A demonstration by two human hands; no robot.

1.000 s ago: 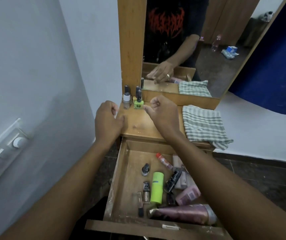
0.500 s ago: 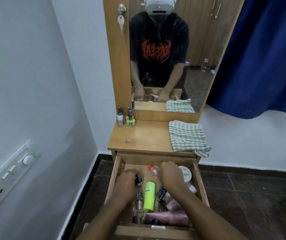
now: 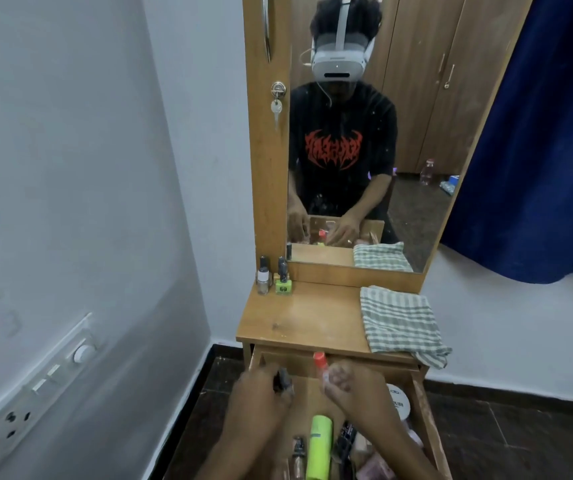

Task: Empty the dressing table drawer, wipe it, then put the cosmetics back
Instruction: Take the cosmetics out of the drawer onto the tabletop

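Drawer [image 3: 428, 431] of the wooden dressing table stands pulled out under the tabletop [image 3: 305, 320], in a corner between a grey wall [image 3: 70, 168] and a blue curtain [image 3: 537, 133]. A checked cloth [image 3: 395, 320] hangs over the tabletop's right front edge. Two nail polish bottles [image 3: 283, 280] stand at its back left, with a wide stretch of wood between them and the cloth. Both hands are over the drawer's back end. The left hand [image 3: 260, 393] curls round a small dark bottle [image 3: 283, 378], and the right hand [image 3: 350, 386] pinches a red-capped tube [image 3: 320, 362]. A green tube [image 3: 319, 445] lies in the drawer nearer the camera.
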